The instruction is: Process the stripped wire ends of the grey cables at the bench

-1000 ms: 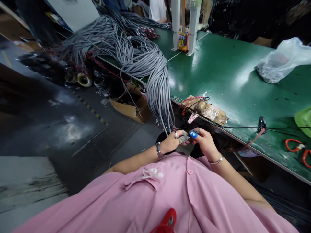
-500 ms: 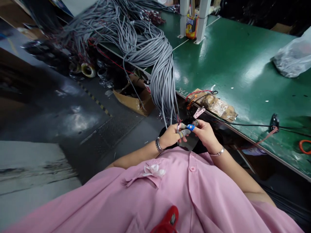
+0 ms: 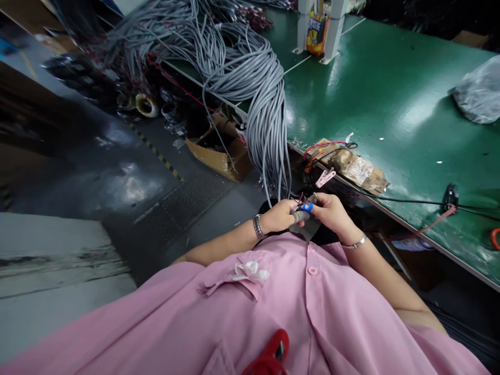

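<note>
In front of my body, my left hand (image 3: 282, 214) is closed on the end of a grey cable, whose thin coloured wires (image 3: 301, 200) stick up between the hands. My right hand (image 3: 327, 211) meets it, thumb and finger pinched on those wires. Blue tape wraps my right thumb, and grey finger covers sit on fingers of both hands. A thick bundle of grey cables (image 3: 267, 125) hangs over the table edge just beyond my left hand. Above my right hand, a pink clip (image 3: 325, 178) hangs at the table edge.
The green table (image 3: 390, 94) carries a taped cardboard piece (image 3: 361, 169), a clear plastic bag (image 3: 478, 91) and a white post (image 3: 335, 31). Below its edge stands an open cardboard box (image 3: 219, 156). A yellow tape roll (image 3: 147, 105) lies farther left. A pale surface (image 3: 58, 260) is at lower left.
My hands have come closer together. The coloured wires, earlier upright above my left hand, now lean between both hands at the right fingertips. The view has shifted slightly.
</note>
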{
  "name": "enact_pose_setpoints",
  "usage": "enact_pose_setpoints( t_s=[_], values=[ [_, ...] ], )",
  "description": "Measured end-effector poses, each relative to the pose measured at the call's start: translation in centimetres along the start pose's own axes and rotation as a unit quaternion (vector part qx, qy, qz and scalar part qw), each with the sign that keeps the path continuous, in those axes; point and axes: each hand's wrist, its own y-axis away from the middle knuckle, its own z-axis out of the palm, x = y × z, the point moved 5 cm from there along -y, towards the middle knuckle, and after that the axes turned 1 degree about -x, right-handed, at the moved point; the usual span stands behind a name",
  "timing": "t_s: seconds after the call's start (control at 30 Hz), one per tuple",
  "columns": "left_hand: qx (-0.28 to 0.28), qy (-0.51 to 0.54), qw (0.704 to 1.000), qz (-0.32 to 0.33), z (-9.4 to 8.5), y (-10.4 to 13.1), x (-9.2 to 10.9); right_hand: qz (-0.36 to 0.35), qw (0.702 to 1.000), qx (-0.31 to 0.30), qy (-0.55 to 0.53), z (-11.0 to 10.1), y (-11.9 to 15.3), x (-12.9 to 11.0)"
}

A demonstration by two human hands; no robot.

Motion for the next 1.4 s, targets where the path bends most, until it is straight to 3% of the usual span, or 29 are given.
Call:
enact_pose_setpoints(
  t_s=[0.17,0.37,0.5,0.77,1.03,1.4],
  values=[
    [0.059,0.198,0.976,-0.066,0.6,0.0,-0.6,0.013,0.994,0.023,-0.102,-0.2,0.2,0.2],
    [0.142,0.281,0.948,-0.048,0.5,-0.1,-1.0,-0.014,0.983,0.110,-0.143,0.0,0.7,0.9],
    [0.157,0.295,0.941,-0.050,0.5,0.1,-1.0,-0.019,0.980,0.118,-0.157,0.3,0.8,0.8],
    [0.109,0.264,0.957,-0.056,1.2,0.1,-1.0,-0.003,0.989,0.039,-0.145,1.1,-0.1,-0.3],
    [0.132,0.269,0.953,-0.039,0.9,-0.1,-1.0,0.005,0.977,0.116,-0.180,0.8,0.3,1.2],
    [0.156,0.290,0.943,-0.040,0.9,0.1,-1.1,0.004,0.979,0.124,-0.164,0.6,0.6,1.1]
  ],
)
